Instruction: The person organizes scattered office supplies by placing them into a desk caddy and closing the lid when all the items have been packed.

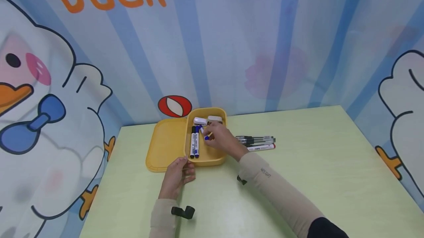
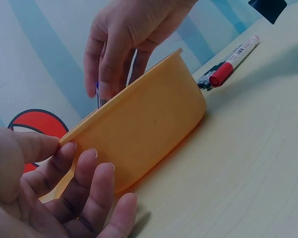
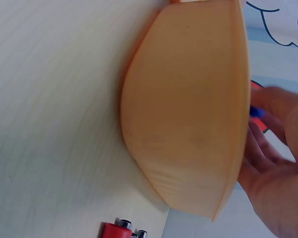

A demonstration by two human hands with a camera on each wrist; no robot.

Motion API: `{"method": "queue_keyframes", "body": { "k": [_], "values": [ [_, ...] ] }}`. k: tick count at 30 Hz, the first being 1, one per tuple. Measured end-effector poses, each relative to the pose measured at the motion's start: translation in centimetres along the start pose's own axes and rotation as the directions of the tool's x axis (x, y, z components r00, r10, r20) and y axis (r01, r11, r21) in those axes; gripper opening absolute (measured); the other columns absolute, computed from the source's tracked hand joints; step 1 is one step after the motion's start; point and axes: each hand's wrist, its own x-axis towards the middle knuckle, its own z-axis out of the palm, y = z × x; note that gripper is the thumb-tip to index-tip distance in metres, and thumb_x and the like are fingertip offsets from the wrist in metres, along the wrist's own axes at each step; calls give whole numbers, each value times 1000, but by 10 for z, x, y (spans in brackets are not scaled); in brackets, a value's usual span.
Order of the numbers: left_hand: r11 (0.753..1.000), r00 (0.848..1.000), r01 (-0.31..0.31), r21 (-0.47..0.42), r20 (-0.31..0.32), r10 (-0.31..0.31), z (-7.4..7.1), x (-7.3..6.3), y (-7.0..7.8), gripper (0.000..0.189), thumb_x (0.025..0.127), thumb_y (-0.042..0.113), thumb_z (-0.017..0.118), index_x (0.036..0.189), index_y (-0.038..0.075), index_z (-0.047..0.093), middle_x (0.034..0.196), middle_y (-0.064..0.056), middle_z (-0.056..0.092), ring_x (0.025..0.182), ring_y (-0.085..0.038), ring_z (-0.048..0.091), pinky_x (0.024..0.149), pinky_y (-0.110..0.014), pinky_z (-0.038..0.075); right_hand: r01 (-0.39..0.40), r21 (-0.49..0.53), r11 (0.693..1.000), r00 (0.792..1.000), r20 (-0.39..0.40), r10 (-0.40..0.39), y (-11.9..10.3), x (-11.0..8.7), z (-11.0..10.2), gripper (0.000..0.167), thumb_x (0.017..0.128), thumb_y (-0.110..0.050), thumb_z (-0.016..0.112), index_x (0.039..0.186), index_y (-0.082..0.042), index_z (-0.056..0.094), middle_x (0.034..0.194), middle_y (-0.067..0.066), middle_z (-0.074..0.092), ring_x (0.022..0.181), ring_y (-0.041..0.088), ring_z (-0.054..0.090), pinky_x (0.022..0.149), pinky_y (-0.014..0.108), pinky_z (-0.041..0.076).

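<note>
A yellow plastic box (image 1: 208,163) sits near the back of the table. With thumb and forefinger my left hand (image 1: 177,176) pinches its near left rim; the other fingers are loosely curled beside its wall (image 2: 139,134). My right hand (image 1: 221,137) reaches over the box and grips a whiteboard marker with a blue end (image 1: 207,138), mostly covered by the fingers. In the box, a black-capped marker (image 1: 193,144) and a blue-capped marker (image 1: 197,144) lie side by side on the left. Two small white objects (image 1: 200,121) lie at the far end, their kind unclear.
A flat yellow lid (image 1: 165,146) lies left of the box, against it. To the right are several clear pens with black parts (image 1: 255,139) and a red-capped marker (image 1: 263,147). A printed fabric backdrop (image 1: 232,46) rises behind the table's back edge.
</note>
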Motion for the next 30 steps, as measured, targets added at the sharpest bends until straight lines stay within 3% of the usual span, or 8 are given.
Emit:
{"method": "queue_keyframes", "body": {
  "k": [4,8,16,22,30],
  "values": [
    [1000,1000,4,-4,2,-4,0,0,1,31,107,30,51,114,2,63,94,-6,68,80,-18,65,72,-36,60,34,11,999,986,166,-35,0,-1,4,25,90,-3,73,116,-2,73,114,12,64,100,22,70,82,25,58],
    [1000,1000,6,-4,6,-6,0,-1,1,30,107,30,51,113,3,62,94,-5,68,81,-18,65,73,-37,59,43,-3,999,974,224,-41,-1,-2,5,26,91,-1,70,117,0,73,114,15,67,102,25,70,83,28,58],
    [1000,1000,-10,-18,13,10,0,0,-1,29,107,29,52,110,2,62,94,-7,68,80,-18,65,72,-37,59,7,-2,1000,972,235,-7,-1,-6,1,26,95,-4,67,121,-2,71,122,12,70,108,26,70,92,36,57],
    [1000,1000,-18,-23,10,18,2,0,0,28,107,28,52,110,1,62,93,-6,68,79,-17,65,71,-37,59,20,19,1000,983,184,-23,4,-9,-4,27,95,-6,68,121,-2,71,120,9,72,108,23,68,93,37,55],
    [1000,1000,-8,-14,7,8,1,0,0,28,106,31,53,105,4,62,96,-8,69,79,-17,65,73,-36,59,43,167,985,987,148,-68,13,-28,-24,30,97,-14,70,126,-8,68,128,11,68,112,23,68,96,37,55]
  ]
}}
